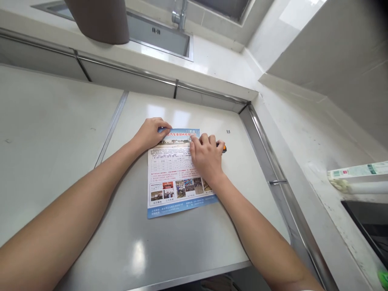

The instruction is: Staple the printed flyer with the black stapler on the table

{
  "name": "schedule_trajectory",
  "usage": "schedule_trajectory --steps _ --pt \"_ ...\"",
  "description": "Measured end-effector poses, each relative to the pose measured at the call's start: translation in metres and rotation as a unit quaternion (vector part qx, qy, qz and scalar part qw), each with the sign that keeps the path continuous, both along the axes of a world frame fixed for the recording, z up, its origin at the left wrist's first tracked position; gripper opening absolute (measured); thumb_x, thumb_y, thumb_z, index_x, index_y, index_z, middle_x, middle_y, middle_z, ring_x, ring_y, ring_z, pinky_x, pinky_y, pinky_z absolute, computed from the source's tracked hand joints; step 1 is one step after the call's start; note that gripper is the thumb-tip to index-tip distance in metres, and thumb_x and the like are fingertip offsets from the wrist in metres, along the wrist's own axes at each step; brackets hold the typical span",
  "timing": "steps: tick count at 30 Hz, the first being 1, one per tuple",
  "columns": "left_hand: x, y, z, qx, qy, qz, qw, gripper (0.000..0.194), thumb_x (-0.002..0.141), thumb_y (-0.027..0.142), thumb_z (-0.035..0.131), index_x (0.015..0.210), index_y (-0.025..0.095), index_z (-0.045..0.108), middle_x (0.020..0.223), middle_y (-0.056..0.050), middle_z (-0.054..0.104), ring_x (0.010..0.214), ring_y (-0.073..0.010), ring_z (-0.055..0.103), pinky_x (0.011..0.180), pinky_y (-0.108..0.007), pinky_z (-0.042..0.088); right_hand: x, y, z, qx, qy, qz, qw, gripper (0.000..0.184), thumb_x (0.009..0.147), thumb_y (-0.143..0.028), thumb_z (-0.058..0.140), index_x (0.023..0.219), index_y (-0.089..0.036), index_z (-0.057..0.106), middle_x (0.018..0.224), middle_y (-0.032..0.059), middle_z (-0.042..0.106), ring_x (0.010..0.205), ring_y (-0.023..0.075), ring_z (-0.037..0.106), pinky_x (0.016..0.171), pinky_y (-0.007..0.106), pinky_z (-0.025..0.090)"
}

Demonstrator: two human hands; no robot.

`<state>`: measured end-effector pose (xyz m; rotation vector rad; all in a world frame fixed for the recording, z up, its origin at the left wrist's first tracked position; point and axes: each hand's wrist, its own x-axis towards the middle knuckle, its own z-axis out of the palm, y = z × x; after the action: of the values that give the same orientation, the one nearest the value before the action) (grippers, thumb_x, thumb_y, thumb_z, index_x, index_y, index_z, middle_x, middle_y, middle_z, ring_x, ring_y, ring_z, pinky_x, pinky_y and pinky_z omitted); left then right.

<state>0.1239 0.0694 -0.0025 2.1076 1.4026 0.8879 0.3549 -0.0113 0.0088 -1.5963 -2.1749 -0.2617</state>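
Note:
A printed flyer (172,163) with blue borders, red headings, a table and small photos lies flat on the white tabletop. My left hand (154,132) pinches its upper left corner between thumb and fingers. Over the upper right edge lies my right hand (207,153), fingers curled and pressed down on the paper. A small orange and black object (224,148) shows beyond its outer fingers. Most of that object is hidden, and I cannot tell whether the hand touches it.
Behind the white tabletop (169,242) runs a counter with a metal sink (160,34) and a faucet (179,18). A brown cylindrical thing (100,20) hangs over the sink's front. To the right, a long, pale package (360,171) lies near a dark panel (370,222).

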Motion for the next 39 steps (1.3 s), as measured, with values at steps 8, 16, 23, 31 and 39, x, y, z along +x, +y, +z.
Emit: schedule_trajectory --steps 8,16,23,31,39 --pt "-0.002 0.0 0.0 0.002 0.008 0.012 1.0 0.023 0.088 0.035 0.065 0.097 0.026 0.084 0.099 -0.008 0.069 0.088 -0.0223 0.063 0.086 -0.037 0.053 0.054 0.021 0.008 -0.001 0.071 0.061 0.996 0.047 0.096 -0.055 0.06 0.131 -0.025 0.054 0.114 0.0098 0.064 0.103 0.028 0.057 0.091 0.041 0.037" --pt "-0.003 0.002 0.002 -0.001 0.024 0.011 1.0 0.025 0.086 0.038 0.067 0.101 0.027 0.083 0.097 -0.007 0.066 0.086 -0.0223 0.062 0.085 -0.037 0.053 0.096 0.043 -0.006 -0.059 0.136 0.088 0.985 0.045 0.087 -0.06 0.072 0.108 -0.021 0.063 0.106 0.0087 0.071 0.098 0.0259 0.061 0.088 0.037 0.041" --pt "-0.005 0.003 -0.001 0.011 0.018 0.012 1.0 0.025 0.084 0.036 0.07 0.102 0.023 0.081 0.094 -0.005 0.062 0.082 -0.0194 0.06 0.081 -0.034 0.05 0.105 0.05 -0.013 0.043 0.207 -0.045 0.976 0.032 0.086 -0.05 0.074 0.09 -0.021 0.064 0.089 0.0072 0.069 0.087 0.0259 0.062 0.076 0.036 0.045" --pt "-0.004 0.004 -0.002 0.02 0.017 0.015 1.0 0.024 0.09 0.033 0.065 0.104 0.021 0.08 0.092 -0.004 0.061 0.082 -0.0184 0.06 0.082 -0.032 0.048 0.015 0.001 0.007 -0.02 0.279 0.076 0.957 0.027 0.09 -0.047 0.072 0.094 -0.021 0.062 0.088 0.0046 0.069 0.08 0.021 0.062 0.076 0.033 0.047" --pt "-0.004 0.006 -0.001 0.038 0.004 0.028 0.999 0.026 0.096 0.028 0.053 0.102 0.017 0.075 0.096 -0.006 0.065 0.084 -0.0186 0.06 0.083 -0.032 0.047 -0.032 -0.018 -0.007 -0.119 0.259 0.16 0.945 0.021 0.085 -0.032 0.076 0.086 -0.022 0.058 0.086 0.0022 0.065 0.082 0.0194 0.059 0.073 0.029 0.044"
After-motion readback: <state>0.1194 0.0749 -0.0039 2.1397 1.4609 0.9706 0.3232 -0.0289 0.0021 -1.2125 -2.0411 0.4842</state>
